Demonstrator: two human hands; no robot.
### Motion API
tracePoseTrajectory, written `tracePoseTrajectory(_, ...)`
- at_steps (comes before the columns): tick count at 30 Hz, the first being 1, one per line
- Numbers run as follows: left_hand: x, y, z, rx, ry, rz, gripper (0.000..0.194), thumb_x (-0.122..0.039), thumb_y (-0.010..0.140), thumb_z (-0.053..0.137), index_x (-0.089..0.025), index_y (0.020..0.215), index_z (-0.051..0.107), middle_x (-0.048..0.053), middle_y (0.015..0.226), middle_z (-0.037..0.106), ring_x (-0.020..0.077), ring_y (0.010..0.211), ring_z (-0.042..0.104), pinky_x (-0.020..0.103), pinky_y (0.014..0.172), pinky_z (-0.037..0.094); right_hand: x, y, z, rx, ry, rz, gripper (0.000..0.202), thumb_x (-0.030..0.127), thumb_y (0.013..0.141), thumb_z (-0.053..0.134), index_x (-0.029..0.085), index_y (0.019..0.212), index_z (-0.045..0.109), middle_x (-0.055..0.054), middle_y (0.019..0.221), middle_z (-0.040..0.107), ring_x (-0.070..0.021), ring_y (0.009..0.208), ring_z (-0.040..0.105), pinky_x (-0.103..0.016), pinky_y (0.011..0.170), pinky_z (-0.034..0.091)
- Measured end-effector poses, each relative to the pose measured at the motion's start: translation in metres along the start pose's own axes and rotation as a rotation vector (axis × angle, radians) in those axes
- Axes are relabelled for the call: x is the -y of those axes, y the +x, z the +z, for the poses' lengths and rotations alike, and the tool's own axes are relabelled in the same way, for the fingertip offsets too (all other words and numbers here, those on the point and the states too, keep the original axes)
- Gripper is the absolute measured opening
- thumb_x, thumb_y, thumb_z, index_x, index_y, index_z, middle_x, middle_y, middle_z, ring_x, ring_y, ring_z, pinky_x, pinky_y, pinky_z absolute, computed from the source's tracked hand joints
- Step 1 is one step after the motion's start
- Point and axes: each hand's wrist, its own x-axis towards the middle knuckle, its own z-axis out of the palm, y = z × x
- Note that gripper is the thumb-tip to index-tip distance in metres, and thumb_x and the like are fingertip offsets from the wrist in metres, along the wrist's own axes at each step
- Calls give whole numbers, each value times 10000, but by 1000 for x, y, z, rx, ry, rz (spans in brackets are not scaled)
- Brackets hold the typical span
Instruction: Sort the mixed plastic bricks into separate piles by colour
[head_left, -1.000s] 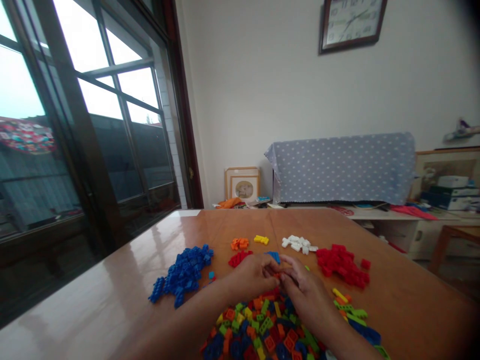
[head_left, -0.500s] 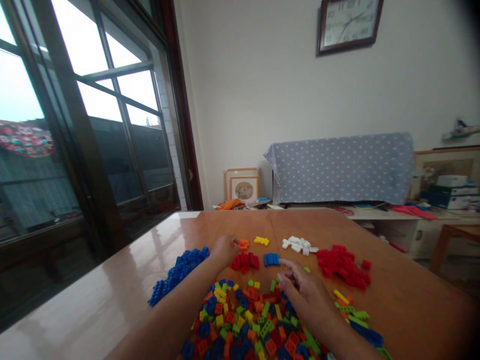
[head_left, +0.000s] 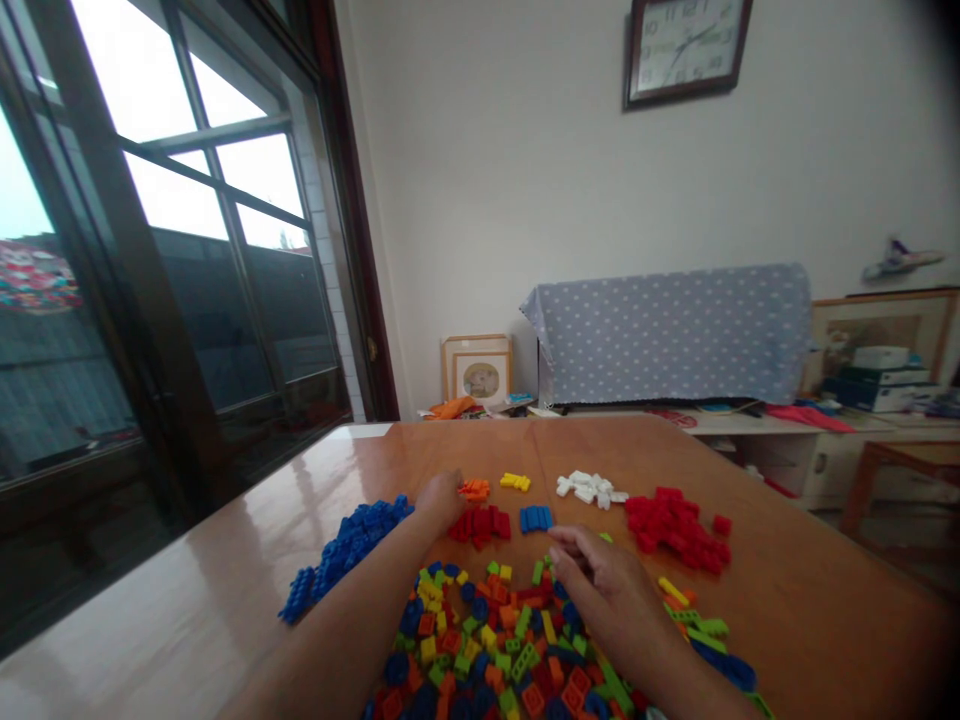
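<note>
My left hand (head_left: 439,502) reaches far across the table, bent fingers together at the left end of a small row of orange bricks (head_left: 475,490). Its fingertips are mostly hidden, so I cannot make out what is in them. Red bricks (head_left: 484,524) lie lined up just nearer than that hand. My right hand (head_left: 604,580) hovers over the far right part of a mixed heap of toy bricks (head_left: 487,635), thumb and forefinger apart, the other fingers loosely curled, nothing visible in it. Just beyond its fingertips is a short row of blue bricks (head_left: 535,518).
A blue brick pile (head_left: 352,540) lies left of my left forearm. Yellow bricks (head_left: 515,482), white bricks (head_left: 589,488) and a red pile (head_left: 679,530) sit farther back and right. Green and orange pieces (head_left: 697,622) lie beside my right forearm on the brown table (head_left: 600,440).
My left hand has drawn slightly left along the orange bricks, and more of their row now shows. My right hand has stayed about where it was. The view has shifted a little.
</note>
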Motion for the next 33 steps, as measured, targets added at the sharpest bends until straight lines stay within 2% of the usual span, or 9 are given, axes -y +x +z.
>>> tracePoseTrajectory(4,1,1,3,-60,48,-8,156,-195,829,518,-208,949,617,94,1009,690,227,949,627,284,742,428,0,0,1,12,-8,-2,314,409,947,465,226,1113,660,-61,964,743,-230,880,687,-337,749,506)
tracePoseTrajectory(10,1,1,3,-78,59,-14,135,-195,824,513,-206,897,626,98,962,696,232,887,641,290,712,437,-2,0,1,17,-43,-9,324,418,947,453,227,1091,671,-64,958,739,-235,882,683,-339,761,503)
tracePoseTrajectory(17,3,-10,-17,-76,8,51,198,-198,859,471,-184,941,651,95,975,702,208,890,631,278,733,430,-2,1,-1,17,-46,-12,339,429,942,451,220,1094,669,-66,943,738,-235,874,678,-330,738,499)
tracePoseTrajectory(21,5,-33,-34,5,-34,125,193,-150,795,508,-171,892,674,63,924,710,179,848,622,250,722,423,-3,0,0,35,-65,-22,336,439,943,449,225,1075,672,-57,940,739,-232,880,679,-327,748,496)
tracePoseTrajectory(26,9,-77,-54,208,-82,209,163,-125,666,591,-184,768,703,-2,739,697,153,711,608,218,654,428,-6,0,2,51,-99,-22,349,462,940,447,238,1068,683,-50,941,743,-234,876,677,-335,744,492)
tracePoseTrajectory(30,17,-107,-65,339,-130,301,246,-94,627,581,-207,795,723,-10,776,709,162,758,613,211,677,440,-5,0,3,72,-106,-30,350,464,940,442,234,1044,685,-48,926,740,-235,871,673,-336,746,487)
tracePoseTrajectory(33,25,-120,-68,384,-120,313,347,-79,612,579,-233,883,731,-3,871,707,165,765,607,213,657,432,-4,-1,5,87,-116,-45,356,462,941,434,224,1011,690,-54,930,738,-234,866,668,-339,758,485)
